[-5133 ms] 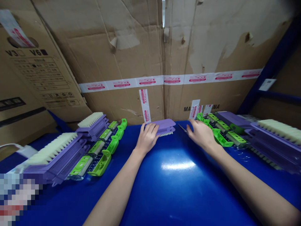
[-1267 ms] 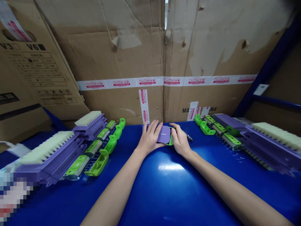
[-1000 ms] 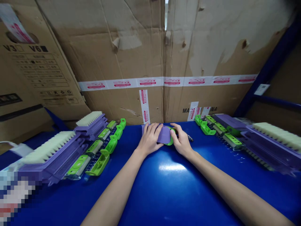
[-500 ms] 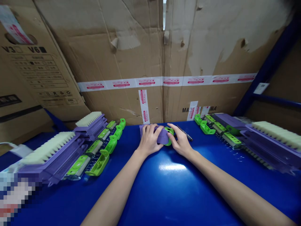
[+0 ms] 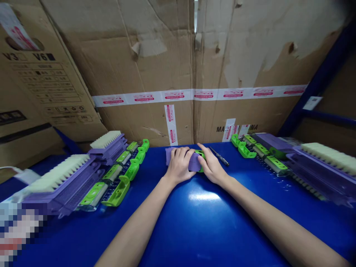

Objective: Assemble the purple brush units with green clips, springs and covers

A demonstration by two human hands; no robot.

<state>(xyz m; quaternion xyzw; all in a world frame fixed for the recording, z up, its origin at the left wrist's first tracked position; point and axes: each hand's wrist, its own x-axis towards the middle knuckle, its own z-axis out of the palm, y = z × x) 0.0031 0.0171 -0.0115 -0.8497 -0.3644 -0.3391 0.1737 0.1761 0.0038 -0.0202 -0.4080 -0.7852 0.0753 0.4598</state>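
Observation:
A purple brush body [image 5: 170,156] lies on the blue table [image 5: 200,222] close to the cardboard wall. My left hand [image 5: 179,167] is curled over it, pressing it down. My right hand [image 5: 210,167] grips a green plastic piece [image 5: 199,153] against the brush's right end; most of that piece is hidden by my fingers. A thin screwdriver [image 5: 219,156] lies just right of my right hand.
Purple brushes with white bristles [image 5: 59,176] and a row of green parts [image 5: 125,172] lie at the left. More green parts [image 5: 251,148] and purple brushes [image 5: 325,163] lie at the right. Taped cardboard boxes [image 5: 178,74] wall off the back.
Earlier my right hand reached to the green parts at the right and brought one to the brush. Since then both hands have stayed closed on the brush and green piece, shifting only slightly.

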